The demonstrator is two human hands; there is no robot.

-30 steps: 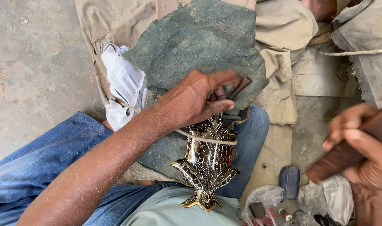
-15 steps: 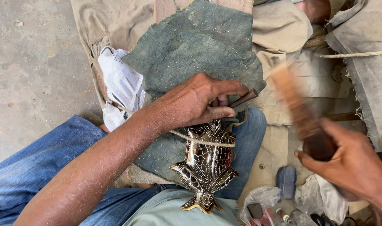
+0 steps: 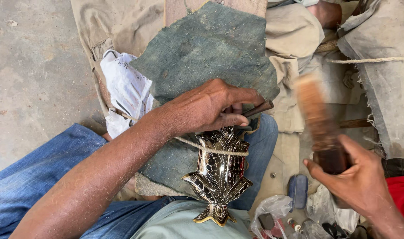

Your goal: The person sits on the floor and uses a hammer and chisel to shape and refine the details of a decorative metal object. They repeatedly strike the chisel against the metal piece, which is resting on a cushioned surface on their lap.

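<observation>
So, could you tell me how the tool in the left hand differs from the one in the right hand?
The thin dark tool in the left hand is slender, sharply in focus, and rests with its tip on the shiny metal ornament. The wooden tool in the right hand is far thicker, blurred, and raised clear of the ornament. Both are gripped firmly and angled up and away.

Right hand: your right hand point(image 3: 359, 181) has come in from the frame's right edge towards the middle and now sits lower than a second ago.
Wooden mallet: the wooden mallet point(image 3: 319, 121) you grip, lying low and slanted a second ago, now stands raised and blurred, closer to the metal piece than half a second ago.
Left hand: your left hand point(image 3: 206, 108) has closed tighter on the thin punch point(image 3: 257, 109).
</observation>
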